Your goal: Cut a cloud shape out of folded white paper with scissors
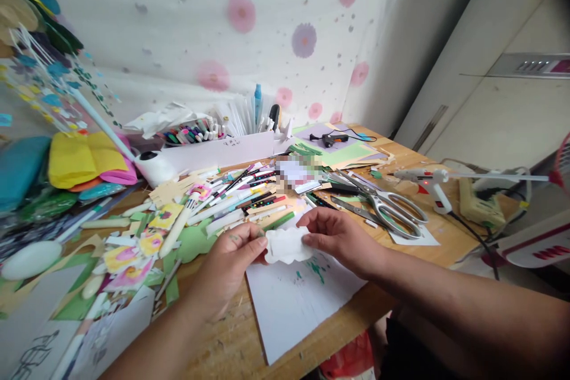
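Observation:
Both my hands hold a small white paper cutout [287, 244] with a scalloped, cloud-like edge, just above a white sheet [294, 303] smeared with green paint. My left hand [229, 264] pinches the cutout's left side between thumb and fingers. My right hand [336, 236] pinches its right side. The cutout lies roughly flat between them, over the wooden table [231, 344].
Large grey-handled scissors [387, 206] lie right of my hands. A white glue gun [430, 184] and power strip [478, 202] sit at the right. Markers and pens [243, 193], paper scraps and flower cutouts [133, 255] crowd the left and centre. A black glue gun [332, 139] rests on coloured paper behind.

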Demonstrator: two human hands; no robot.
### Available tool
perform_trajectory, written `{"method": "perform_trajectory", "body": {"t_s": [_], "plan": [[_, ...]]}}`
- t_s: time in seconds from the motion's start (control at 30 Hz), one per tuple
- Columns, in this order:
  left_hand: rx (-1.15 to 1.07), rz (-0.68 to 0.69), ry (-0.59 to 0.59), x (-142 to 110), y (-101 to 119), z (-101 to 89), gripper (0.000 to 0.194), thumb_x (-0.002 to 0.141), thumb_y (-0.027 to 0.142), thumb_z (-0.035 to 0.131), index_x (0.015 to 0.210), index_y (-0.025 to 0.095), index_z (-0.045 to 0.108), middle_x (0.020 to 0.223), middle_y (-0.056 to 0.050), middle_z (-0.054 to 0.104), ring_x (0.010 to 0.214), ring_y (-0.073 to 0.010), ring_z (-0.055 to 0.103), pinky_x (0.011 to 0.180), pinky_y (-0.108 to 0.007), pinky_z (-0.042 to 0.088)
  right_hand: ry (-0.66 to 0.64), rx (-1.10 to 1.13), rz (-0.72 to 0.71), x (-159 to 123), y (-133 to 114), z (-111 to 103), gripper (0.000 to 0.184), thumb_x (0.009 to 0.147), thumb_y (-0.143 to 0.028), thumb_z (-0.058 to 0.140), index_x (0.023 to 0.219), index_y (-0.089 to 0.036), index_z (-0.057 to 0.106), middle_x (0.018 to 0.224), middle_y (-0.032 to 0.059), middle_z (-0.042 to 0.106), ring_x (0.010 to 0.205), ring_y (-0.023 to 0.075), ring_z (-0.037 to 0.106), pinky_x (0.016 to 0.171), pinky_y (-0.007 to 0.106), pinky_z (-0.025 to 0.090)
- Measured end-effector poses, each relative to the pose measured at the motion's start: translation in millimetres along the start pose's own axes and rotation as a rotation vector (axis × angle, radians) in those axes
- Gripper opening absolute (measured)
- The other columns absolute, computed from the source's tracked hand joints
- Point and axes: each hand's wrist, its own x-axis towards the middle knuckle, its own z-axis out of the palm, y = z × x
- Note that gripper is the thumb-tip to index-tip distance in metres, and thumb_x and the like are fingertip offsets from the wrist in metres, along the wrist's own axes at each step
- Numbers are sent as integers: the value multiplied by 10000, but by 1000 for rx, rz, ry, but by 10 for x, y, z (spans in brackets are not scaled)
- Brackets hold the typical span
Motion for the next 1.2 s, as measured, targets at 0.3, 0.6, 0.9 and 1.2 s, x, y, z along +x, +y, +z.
{"method": "perform_trajectory", "body": {"t_s": [0.3,0.6,0.9,1.2], "plan": [[24,33,9,41,-26,-26,217,834,354,565,701,183,565,652,20,539,653,-149,468,641,-280,360,157,153,32,-11,-25,-42,326,697,-422,727,858,-155,634,678,-2,620,623,120,575,665,293,445],[-64,31,6,54,-105,-14,171,822,325,601,755,168,607,671,10,571,642,-137,487,631,-262,390,125,102,21,-32,-18,29,302,595,-284,797,795,-152,613,619,-44,590,575,95,516,594,251,378],[-210,-11,-6,-24,37,35,216,789,374,610,722,171,586,699,-7,597,624,-147,562,628,-296,479,201,100,-34,-38,-30,45,274,586,-240,786,781,-152,614,652,-38,618,598,93,520,602,240,372],[-197,33,-1,9,-12,3,136,742,285,659,684,176,602,709,2,577,683,-149,537,642,-280,491,189,119,-35,-45,-20,118,263,624,-330,780,768,-155,646,690,-11,626,635,117,543,643,274,410]]}}
